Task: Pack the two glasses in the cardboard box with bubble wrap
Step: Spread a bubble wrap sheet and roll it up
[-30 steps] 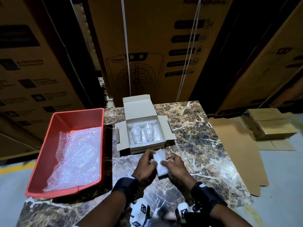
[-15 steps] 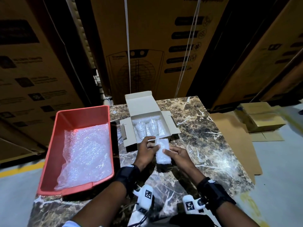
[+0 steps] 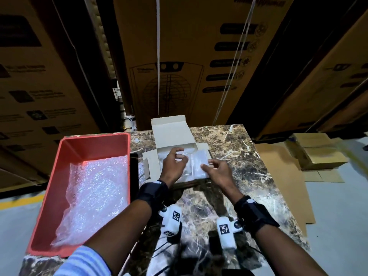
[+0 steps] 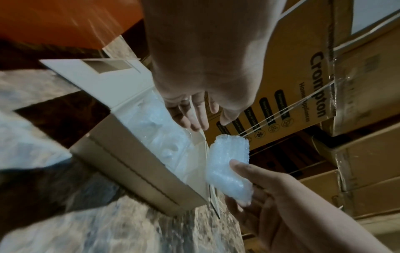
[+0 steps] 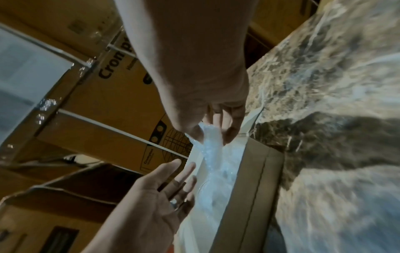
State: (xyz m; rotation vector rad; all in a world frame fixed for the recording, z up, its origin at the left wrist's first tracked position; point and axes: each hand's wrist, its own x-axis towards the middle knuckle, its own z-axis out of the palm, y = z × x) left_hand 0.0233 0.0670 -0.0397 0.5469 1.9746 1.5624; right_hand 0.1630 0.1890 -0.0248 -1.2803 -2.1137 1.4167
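Note:
The small cardboard box [image 3: 172, 136] stands open on the marble table, lid flap up at the back. Inside, clear glasses [image 4: 161, 137] lie on bubble wrap lining; in the head view my hands hide them. My right hand [image 3: 207, 166] pinches a folded piece of bubble wrap [image 3: 199, 163] over the right half of the box. The same piece of bubble wrap [image 4: 227, 167] shows in the left wrist view, above the box's front wall [image 4: 134, 171]. My left hand [image 3: 180, 156] hovers over the left half with fingers [image 5: 173, 172] spread, holding nothing.
A red tray [image 3: 95, 139] with a loose bubble wrap sheet [image 3: 95, 196] sits left of the box. Tall printed cartons [image 3: 199, 56] rise behind the table. Flattened cardboard [image 3: 278, 176] and small boxes [image 3: 318, 154] lie on the floor to the right.
Both hands moved forward from the table's near part to above the box with the folded bubble wrap. My left hand let go of it and opened; my right hand still pinches it.

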